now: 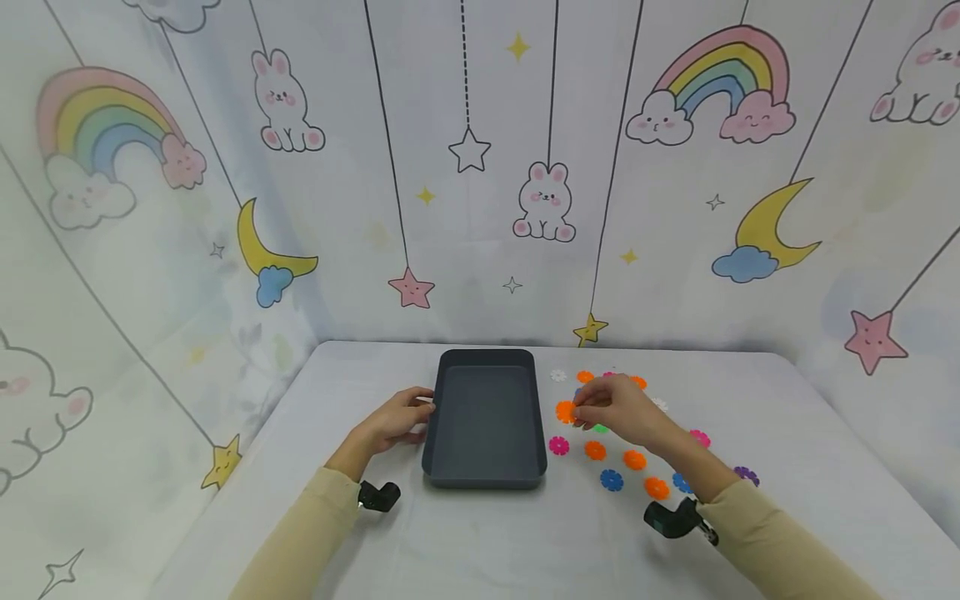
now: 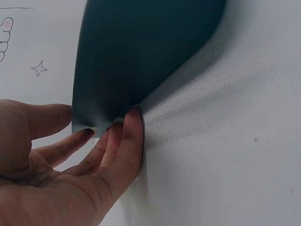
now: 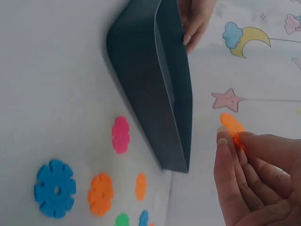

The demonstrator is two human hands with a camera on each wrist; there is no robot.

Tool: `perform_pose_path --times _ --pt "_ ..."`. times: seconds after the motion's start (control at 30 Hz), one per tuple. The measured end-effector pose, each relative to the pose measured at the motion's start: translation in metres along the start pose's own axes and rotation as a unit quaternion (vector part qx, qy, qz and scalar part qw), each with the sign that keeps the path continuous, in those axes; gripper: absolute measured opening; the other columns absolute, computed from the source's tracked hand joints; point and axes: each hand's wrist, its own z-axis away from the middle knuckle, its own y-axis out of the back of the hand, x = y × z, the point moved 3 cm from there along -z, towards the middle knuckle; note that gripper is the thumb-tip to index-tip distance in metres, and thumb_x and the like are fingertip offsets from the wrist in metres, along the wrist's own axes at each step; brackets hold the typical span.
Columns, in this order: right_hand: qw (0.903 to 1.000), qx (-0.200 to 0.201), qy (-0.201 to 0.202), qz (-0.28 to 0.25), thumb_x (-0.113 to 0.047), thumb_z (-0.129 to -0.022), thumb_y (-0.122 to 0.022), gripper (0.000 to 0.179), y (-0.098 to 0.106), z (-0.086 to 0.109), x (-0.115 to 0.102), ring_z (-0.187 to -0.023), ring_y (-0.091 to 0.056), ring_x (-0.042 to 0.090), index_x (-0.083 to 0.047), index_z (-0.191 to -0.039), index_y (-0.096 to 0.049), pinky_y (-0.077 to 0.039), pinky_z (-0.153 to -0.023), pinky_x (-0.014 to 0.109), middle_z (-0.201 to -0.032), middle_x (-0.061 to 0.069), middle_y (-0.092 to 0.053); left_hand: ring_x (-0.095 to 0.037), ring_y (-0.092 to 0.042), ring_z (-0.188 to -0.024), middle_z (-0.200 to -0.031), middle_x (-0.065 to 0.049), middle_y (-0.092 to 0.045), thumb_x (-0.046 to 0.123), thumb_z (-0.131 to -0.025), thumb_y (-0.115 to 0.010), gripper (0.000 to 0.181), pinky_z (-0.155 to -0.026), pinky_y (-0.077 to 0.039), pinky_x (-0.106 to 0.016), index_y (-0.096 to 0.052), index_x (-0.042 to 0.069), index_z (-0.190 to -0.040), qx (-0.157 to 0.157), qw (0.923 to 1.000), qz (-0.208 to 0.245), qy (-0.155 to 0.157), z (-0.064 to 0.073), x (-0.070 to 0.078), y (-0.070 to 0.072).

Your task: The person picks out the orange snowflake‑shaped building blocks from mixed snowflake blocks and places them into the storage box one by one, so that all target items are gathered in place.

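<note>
My left hand [image 1: 397,419] is at the left side of a dark grey rectangular tray [image 1: 431,471]. In the left wrist view its fingers [image 2: 123,150] rest against the outer wall and the thumb is at the rim. My right hand [image 1: 618,408] pinches an orange flower-shaped disc [image 3: 230,123] between thumb and fingertips, above the table to the right of the tray. Beneath and around that hand lie more notched discs, among them a pink one [image 1: 558,446], a blue one [image 1: 611,480] and an orange one [image 1: 596,450]. The hand partly hides some of them.
A white cloth covers the table [image 1: 360,542]. Several more discs lie farther right, including a purple one [image 1: 746,475] and a pink one [image 1: 700,437]; a white one [image 1: 558,376] is at the back. Behind the table hangs a patterned backdrop [image 1: 480,250].
</note>
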Motion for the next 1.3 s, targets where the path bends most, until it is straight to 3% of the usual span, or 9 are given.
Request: perform_pose_path --times 0.47,1.0,1.3 --pt "0.9995 -0.020 0.010 -0.024 -0.011 -0.097 -0.070 0.012 -0.029 -0.010 -0.006 -0.088 -0.074 0.038 0.000 -0.103 -0.070 -0.060 -0.085 0.051 -0.089 0.010 -0.075 -0.033 -0.060 -0.121 -0.139 -0.023 -0.053 0.008 -0.107 -0.050 0.045 -0.084 -0.058 -0.042 -0.043 0.000 -0.150 0.004 1.0000 0.001 0.002 -0.004 -0.004 -0.002" --pt "0.9971 -0.043 0.038 -0.049 -0.006 -0.094 -0.073 0.008 -0.071 -0.032 -0.010 -0.080 -0.075 0.028 0.001 -0.099 -0.072 -0.062 -0.075 0.034 -0.087 0.008 -0.074 -0.035 -0.059 -0.124 -0.140 -0.024 -0.053 0.009 -0.107 -0.050 0.046 -0.085 -0.059 -0.045 -0.041 -0.002 -0.151 0.003 1.0000 -0.007 0.000 -0.003 -0.001 -0.001" --pt "0.9971 -0.049 0.052 -0.025 -0.004 -0.092 -0.073 0.005 -0.095 -0.037 -0.016 -0.075 -0.073 0.023 -0.002 -0.096 -0.072 -0.062 -0.072 0.035 -0.084 0.004 -0.073 -0.036 -0.058 -0.125 -0.141 -0.025 -0.052 0.009 -0.107 -0.050 0.046 -0.087 -0.058 -0.046 -0.042 -0.001 -0.150 -0.002 1.0000 -0.007 -0.003 -0.003 -0.002 0.000"
